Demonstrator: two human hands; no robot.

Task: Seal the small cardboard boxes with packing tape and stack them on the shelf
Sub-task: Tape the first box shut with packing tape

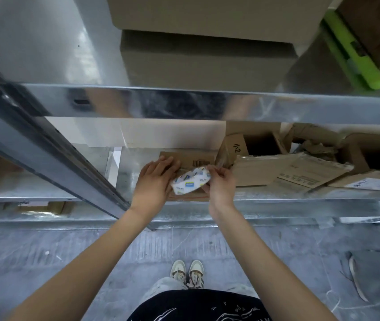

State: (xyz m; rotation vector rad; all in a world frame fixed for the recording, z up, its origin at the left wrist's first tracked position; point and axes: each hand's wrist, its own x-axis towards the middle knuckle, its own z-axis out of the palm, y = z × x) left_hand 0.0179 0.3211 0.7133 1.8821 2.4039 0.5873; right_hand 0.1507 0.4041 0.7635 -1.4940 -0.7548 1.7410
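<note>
Flat brown cardboard box lies on the galvanised metal shelf, under my hands. My left hand, fingers straight, presses it at 9 o'clock; my right hand pinches the white printed tape roll at 3. Risk: a loose pinch could let the clear tape snap back; open cartons crowd 2 o'clock.

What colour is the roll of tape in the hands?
White, with small blue and yellow printed labels; the tape roll shows best in the head view.
</note>
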